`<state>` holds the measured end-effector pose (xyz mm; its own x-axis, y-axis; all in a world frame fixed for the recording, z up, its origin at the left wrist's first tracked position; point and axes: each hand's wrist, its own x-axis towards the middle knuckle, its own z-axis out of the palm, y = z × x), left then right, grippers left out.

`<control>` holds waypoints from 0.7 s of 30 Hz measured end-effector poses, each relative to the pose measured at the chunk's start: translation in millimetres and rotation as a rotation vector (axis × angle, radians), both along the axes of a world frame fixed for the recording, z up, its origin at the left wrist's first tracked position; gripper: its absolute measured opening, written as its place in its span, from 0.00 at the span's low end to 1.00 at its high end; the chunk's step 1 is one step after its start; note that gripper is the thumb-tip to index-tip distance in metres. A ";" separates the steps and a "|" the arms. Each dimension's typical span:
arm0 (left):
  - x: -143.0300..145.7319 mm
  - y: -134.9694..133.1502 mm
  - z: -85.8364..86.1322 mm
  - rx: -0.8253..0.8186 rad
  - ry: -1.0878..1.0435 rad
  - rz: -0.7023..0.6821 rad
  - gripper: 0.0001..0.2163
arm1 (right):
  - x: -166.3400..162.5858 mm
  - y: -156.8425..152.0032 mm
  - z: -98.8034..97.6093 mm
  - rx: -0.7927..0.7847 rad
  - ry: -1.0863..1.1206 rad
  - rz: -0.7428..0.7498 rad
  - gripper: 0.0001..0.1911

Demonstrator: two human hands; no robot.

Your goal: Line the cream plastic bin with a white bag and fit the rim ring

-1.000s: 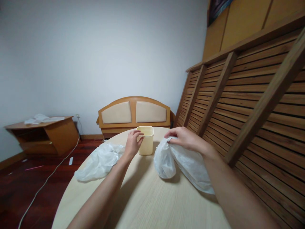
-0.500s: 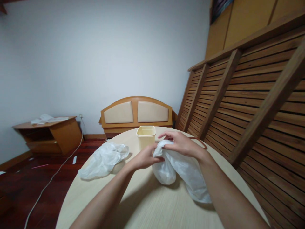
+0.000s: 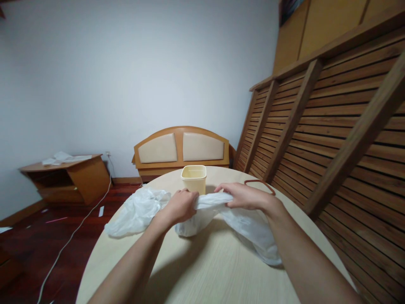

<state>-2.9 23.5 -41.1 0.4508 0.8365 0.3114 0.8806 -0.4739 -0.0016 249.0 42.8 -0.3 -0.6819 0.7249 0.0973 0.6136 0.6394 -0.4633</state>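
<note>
Left hand [image 3: 180, 205] now gripping white plastic bag [image 3: 249, 223], right hand [image 3: 243, 196] clamped too, thin, crumpled, stretched between them

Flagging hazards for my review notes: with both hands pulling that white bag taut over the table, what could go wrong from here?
The thin white bag is stretched between the left hand and the right hand; a harder pull might tear it. The cream bin stands just behind both hands, so a forward sweep could tip it. The second bag lies near the table edge and might slide off.
</note>
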 end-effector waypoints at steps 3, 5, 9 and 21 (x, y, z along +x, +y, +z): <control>1.9 1.8 -9.0 0.040 -0.027 -0.049 0.12 | -0.1 -0.7 0.5 0.052 -0.079 -0.089 0.24; 6.0 1.8 -14.0 0.005 -0.076 -0.133 0.20 | 0.4 0.1 -0.4 0.064 -0.088 -0.112 0.24; 17.1 1.7 -24.8 -0.046 -0.151 -0.234 0.39 | 6.3 6.2 -8.3 0.105 -0.122 -0.159 0.26; 29.4 0.0 -46.1 -0.053 -0.102 -0.397 0.41 | 9.7 -0.2 -21.4 0.038 -0.228 -0.120 0.47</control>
